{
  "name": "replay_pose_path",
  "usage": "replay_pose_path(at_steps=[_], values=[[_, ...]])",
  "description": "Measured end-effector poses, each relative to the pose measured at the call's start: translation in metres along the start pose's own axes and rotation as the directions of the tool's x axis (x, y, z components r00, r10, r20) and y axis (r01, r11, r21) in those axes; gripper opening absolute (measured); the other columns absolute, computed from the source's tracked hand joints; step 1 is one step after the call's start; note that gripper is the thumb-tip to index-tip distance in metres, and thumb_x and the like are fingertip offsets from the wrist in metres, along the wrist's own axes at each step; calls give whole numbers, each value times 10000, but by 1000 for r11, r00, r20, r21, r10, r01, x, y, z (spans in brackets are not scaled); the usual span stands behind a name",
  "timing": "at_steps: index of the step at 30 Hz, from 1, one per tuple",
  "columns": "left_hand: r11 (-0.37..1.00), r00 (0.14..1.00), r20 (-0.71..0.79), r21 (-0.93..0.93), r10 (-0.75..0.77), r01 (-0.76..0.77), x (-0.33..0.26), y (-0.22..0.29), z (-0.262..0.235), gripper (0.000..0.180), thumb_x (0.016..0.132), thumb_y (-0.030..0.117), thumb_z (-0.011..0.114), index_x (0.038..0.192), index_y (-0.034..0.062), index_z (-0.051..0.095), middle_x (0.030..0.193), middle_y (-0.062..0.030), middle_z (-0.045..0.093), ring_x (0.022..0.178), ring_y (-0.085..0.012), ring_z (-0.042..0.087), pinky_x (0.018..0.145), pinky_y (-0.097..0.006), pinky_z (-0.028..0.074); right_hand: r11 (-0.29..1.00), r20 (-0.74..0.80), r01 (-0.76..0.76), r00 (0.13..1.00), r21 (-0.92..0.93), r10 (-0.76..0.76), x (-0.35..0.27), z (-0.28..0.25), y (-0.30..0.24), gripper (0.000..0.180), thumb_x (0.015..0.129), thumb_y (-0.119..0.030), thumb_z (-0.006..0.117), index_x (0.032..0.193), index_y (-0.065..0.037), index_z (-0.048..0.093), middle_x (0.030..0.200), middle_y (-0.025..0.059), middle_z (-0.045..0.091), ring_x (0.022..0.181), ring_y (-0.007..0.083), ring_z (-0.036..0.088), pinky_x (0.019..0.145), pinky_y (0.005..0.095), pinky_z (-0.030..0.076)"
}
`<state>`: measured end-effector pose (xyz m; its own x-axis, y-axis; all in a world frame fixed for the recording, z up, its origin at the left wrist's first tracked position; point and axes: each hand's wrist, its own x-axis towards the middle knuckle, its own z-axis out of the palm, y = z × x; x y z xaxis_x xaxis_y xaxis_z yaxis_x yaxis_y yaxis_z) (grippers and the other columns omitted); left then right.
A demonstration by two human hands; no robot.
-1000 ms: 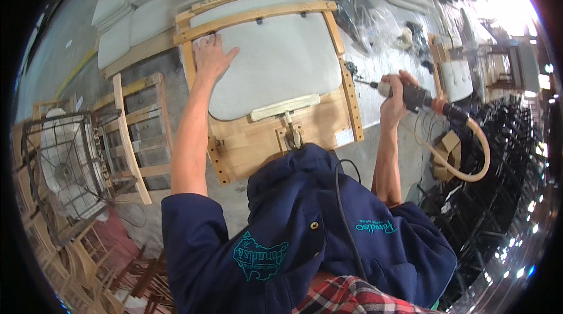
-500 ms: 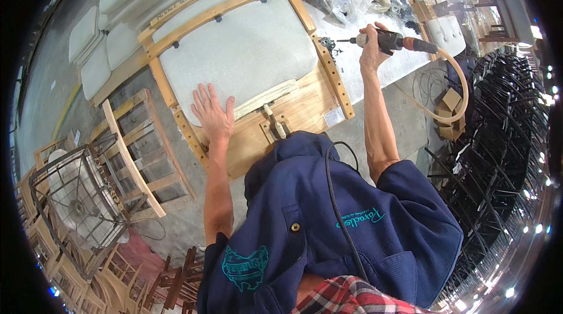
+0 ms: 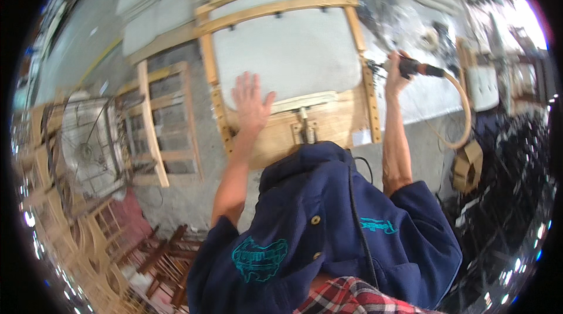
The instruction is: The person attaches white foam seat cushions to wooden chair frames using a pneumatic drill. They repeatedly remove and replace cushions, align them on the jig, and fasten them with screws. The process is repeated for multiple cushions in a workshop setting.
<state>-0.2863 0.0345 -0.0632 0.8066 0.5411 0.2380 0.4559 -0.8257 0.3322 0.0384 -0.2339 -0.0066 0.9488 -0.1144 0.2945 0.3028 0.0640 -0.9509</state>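
Observation:
My left hand [image 3: 252, 103] lies flat, fingers spread, at the lower left of a pale grey padded panel [image 3: 293, 50]. The panel sits in a wooden jig [image 3: 370, 100] with hole-lined side rails, and small dark clips show along its top bar. Below the panel's near edge, a clamp [image 3: 304, 120] with a light-coloured bar stands on the plywood base. My right hand [image 3: 397, 76] is wrapped round an air screwdriver [image 3: 413, 67] with a tan hose [image 3: 466, 103]. Its bit points left at a cluster of small black parts [image 3: 373, 66] beside the right rail; blur hides whether they touch.
Clear plastic bags [image 3: 404, 23] lie beyond the screwdriver. More pale panels [image 3: 141, 32] are stacked at far left. A slatted wooden frame [image 3: 164, 120] and a caged fan [image 3: 85, 144] stand left. An open cardboard box [image 3: 467, 167] and black metal frames [image 3: 504, 196] are at right.
The whole view has shifted, so the bench appears farther right and is blurred. My right hand has brought the screwdriver closer to the right rail. The left hand stays flat on the panel.

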Motion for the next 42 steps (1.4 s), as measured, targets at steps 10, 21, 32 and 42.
replay_pose_path(at_steps=[10,21,32,42], values=[[979,991,72,-165,-108,119,-6,16,-20,758,963,512,626,1507,11,458,1639,-231,302,1535,-421,209,1217,-622,148,966,196,-5,979,-259,57,3,-20,-2,491,872,-231,842,1235,26,636,1022,77,713,934,166,654,900,327,513],[676,899,197,-601,-391,426,-101,63,-56,570,946,394,697,1358,6,621,1423,-195,603,1350,-339,545,1117,-396,419,959,568,-141,781,-246,261,-193,-32,-60,359,932,-212,777,1190,20,685,1018,77,719,938,146,664,832,293,532],[416,820,360,-728,-444,545,-140,52,-45,465,986,245,704,1354,-23,612,1332,-180,668,1242,-228,635,1048,-332,487,792,713,-445,380,-417,589,-242,25,-84,433,950,-434,718,926,-2,698,750,46,684,637,104,619,569,250,473],[182,800,337,-861,-496,475,-129,34,-31,502,1006,225,681,1365,-99,546,1333,-206,651,1233,-242,628,1056,-345,483,834,801,-246,245,-494,547,-266,-17,-126,367,961,-386,733,864,-34,694,694,19,649,607,95,588,557,251,474]])
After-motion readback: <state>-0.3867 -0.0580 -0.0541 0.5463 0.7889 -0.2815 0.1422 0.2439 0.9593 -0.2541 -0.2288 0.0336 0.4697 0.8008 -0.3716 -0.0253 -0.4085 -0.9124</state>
